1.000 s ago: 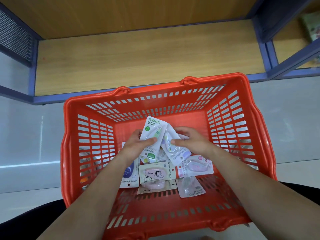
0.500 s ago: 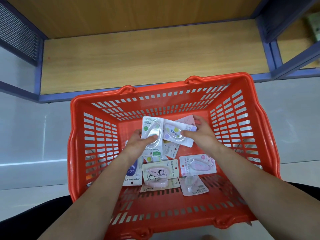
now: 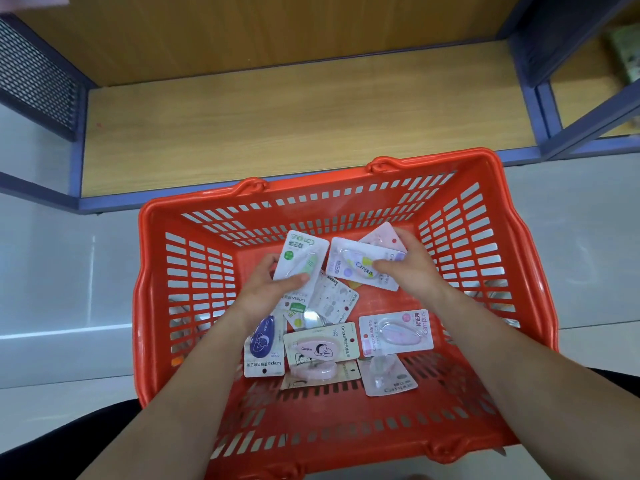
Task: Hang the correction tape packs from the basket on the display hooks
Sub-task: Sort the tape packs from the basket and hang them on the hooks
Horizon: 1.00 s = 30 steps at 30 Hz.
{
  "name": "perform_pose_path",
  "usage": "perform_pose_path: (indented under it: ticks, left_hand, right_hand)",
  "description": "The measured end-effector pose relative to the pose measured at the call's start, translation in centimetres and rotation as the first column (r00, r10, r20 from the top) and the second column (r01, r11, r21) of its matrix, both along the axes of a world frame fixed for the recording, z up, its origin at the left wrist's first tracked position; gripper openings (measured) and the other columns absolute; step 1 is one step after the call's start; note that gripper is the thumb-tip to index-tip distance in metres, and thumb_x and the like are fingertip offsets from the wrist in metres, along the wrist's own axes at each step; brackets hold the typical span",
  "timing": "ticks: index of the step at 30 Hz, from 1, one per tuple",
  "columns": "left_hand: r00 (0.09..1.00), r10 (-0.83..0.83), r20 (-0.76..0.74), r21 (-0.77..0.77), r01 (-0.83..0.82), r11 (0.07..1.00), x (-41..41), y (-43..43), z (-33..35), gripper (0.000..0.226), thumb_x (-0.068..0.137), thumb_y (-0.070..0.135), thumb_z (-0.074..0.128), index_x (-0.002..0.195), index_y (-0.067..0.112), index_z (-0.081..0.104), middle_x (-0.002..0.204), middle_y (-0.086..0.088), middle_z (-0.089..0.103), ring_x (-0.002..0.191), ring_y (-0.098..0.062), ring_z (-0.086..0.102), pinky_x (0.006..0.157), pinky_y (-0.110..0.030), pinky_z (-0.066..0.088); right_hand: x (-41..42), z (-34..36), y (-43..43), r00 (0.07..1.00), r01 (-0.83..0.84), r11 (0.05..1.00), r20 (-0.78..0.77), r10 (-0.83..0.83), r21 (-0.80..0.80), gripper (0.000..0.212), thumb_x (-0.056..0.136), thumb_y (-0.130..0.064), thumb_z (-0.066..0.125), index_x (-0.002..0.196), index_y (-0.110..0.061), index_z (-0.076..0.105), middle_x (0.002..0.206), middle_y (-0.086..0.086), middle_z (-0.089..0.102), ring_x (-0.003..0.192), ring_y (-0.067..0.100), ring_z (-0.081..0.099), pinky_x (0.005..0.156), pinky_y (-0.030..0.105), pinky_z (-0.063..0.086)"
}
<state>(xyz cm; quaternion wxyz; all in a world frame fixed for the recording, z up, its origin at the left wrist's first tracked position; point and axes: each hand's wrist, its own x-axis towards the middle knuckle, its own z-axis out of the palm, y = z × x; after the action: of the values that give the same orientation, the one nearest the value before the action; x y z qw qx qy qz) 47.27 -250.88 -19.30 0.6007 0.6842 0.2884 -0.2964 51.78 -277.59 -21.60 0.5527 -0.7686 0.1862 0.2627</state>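
Correction tape packs (image 3: 300, 259) in grip of hands, left (image 3: 266, 289) and right (image 3: 412, 270), apart, inside basket (image 3: 519, 220)

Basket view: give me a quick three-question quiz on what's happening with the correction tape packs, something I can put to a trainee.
1. True or false: the left hand holds a green pack.
2. Where does the dark blue pack lie? A: in the basket. B: on the wooden shelf. C: on the floor.
3. Is the right hand empty?
Key: 1 true; 2 A; 3 no, it grips a white pack.
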Motion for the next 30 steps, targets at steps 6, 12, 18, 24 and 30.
perform_pose_path:
  ticks: [6,12,18,24,30]
  left_hand:
    - [0.993,-0.100,0.068,-0.029,0.102,0.994,1.2,-1.7,0.5,0.043,0.083,0.019,0.084,0.119,0.026,0.061,0.116,0.004,0.074,0.098,-0.012,0.075,0.088,-0.033,0.059]
    - [0.985,-0.169,0.015,-0.040,0.170,0.985,0.4,-2.3,-0.4,0.041,0.087,0.022,0.081,0.121,0.021,0.058,0.116,0.001,0.074,0.096,-0.012,0.075,0.081,-0.028,0.060]
    - [0.993,-0.112,-0.046,-0.065,0.109,0.992,-0.8,-3.2,0.0,0.042,0.087,0.035,0.080,0.122,0.025,0.059,0.112,0.005,0.076,0.095,-0.015,0.076,0.088,-0.044,0.062]
    - [0.995,-0.086,-0.041,-0.092,0.082,0.992,-0.8,-3.1,2.8,0.039,0.087,0.034,0.080,0.120,0.022,0.062,0.109,0.003,0.078,0.097,-0.019,0.076,0.094,-0.048,0.059]
    - [1.000,0.011,0.023,-0.253,-0.005,0.968,-1.1,-3.0,8.4,0.055,0.081,0.030,0.081,0.129,0.009,0.063,0.118,-0.013,0.075,0.110,-0.036,0.072,0.101,-0.059,0.052]
  right_hand:
    - [-0.3,0.4,1.1,0.991,-0.136,0.984,0.010,0.136,0.117,0.062,0.080,0.004,0.078,0.130,-0.028,0.061,0.103,0.000,0.074,0.086,0.011,0.071,0.080,0.034,0.058]
    - [-0.3,0.1,1.2,1.000,-0.008,0.988,-0.014,0.010,0.154,0.043,0.083,0.001,0.079,0.120,-0.015,0.065,0.105,0.005,0.076,0.090,0.015,0.074,0.077,0.028,0.060]
    - [-1.2,-0.1,1.5,0.996,0.031,0.988,-0.085,-0.019,0.152,0.045,0.076,-0.003,0.086,0.116,-0.016,0.067,0.104,0.004,0.078,0.098,0.023,0.074,0.084,0.032,0.059]
    - [-1.3,2.3,1.6,0.998,0.047,0.995,-0.057,-0.042,0.090,0.051,0.071,-0.004,0.091,0.112,-0.017,0.064,0.099,0.006,0.073,0.091,0.023,0.072,0.074,0.031,0.059]
    - [-1.5,8.3,2.1,0.937,0.349,0.846,-0.132,-0.324,0.404,0.032,0.082,0.006,0.077,0.110,-0.004,0.064,0.101,0.015,0.074,0.079,0.022,0.075,0.069,0.033,0.061]
